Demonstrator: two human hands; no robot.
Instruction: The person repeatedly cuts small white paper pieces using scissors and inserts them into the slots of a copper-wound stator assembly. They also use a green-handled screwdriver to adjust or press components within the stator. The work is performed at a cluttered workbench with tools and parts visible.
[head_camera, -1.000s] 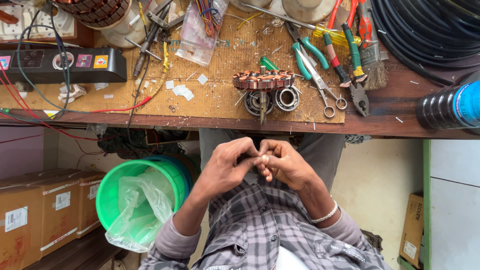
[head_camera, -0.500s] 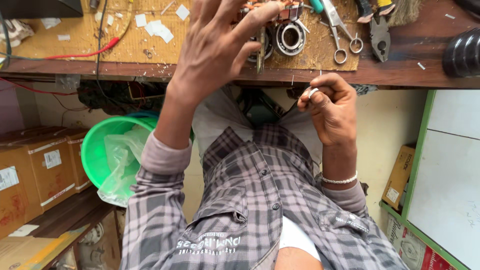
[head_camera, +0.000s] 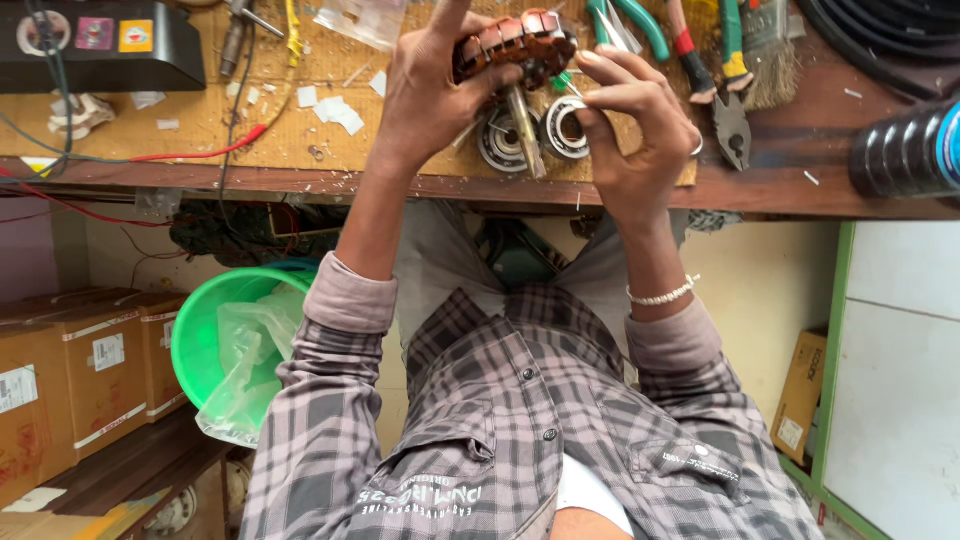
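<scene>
My left hand (head_camera: 432, 95) grips a motor armature (head_camera: 515, 42) with copper windings and a steel shaft that points down toward the bench edge. My right hand (head_camera: 632, 125) is right beside it, fingers curled, fingertips touching the armature's right side. Both hands are raised over the wooden workbench (head_camera: 420, 185). Two steel bearings (head_camera: 535, 135) lie on the bench just beneath the armature, partly hidden by the shaft and my fingers.
Pliers and cutters with green and red handles (head_camera: 725, 70) and a brush lie at the right. Black corrugated tube (head_camera: 905, 150) sits far right, a black box with wires (head_camera: 100, 45) far left. A green bucket with a plastic bag (head_camera: 235, 340) and cardboard boxes (head_camera: 80, 370) stand below.
My hands rose from my lap to the bench. The left hand reached out and picked up the armature; the right hand followed and now touches it.
</scene>
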